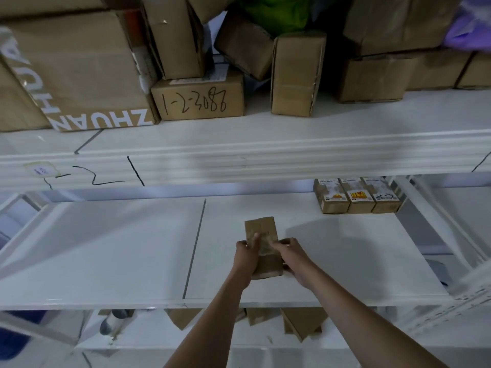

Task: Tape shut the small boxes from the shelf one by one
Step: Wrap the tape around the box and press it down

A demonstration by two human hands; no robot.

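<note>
A small brown cardboard box (261, 227) lies on the white middle shelf (106, 248), its long side pointing away from me. My left hand (245, 254) grips its left side, thumb on top. My right hand (291, 254) holds its right side, fingers curled onto the top face. Three more small boxes (358, 197) with labels stand in a row at the back right of the same shelf. No tape roll is visible.
The upper shelf (292, 147) carries several larger cardboard boxes, one marked 1-2-3088 (198, 100) and one printed ZHUAN (77, 73). Below the middle shelf lie more brown boxes (300, 324) and a grey-and-white roll-like object (114, 321). A white shelf post (435, 224) stands at right.
</note>
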